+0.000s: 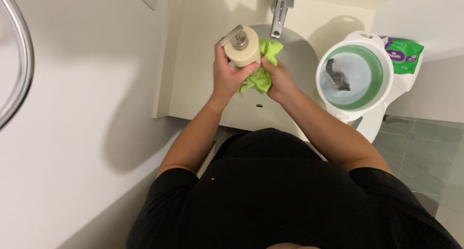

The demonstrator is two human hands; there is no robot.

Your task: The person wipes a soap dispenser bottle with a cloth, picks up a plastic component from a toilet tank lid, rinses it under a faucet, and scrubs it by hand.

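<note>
Bright, even indoor light falls from above and behind the person. Soft grey shadows of the arms and body lie on the wall at left and over the sink. The view is sharp at centre, with wide-angle bending toward the edges; the faucet shows mild glare.

A white sink basin sits below a chrome faucet. Right of the basin stands a white bucket with a green inner wall, holding water and a dark object. A green wipes pack lies right of the bucket. A chrome ring hangs far left of the basin.
</note>
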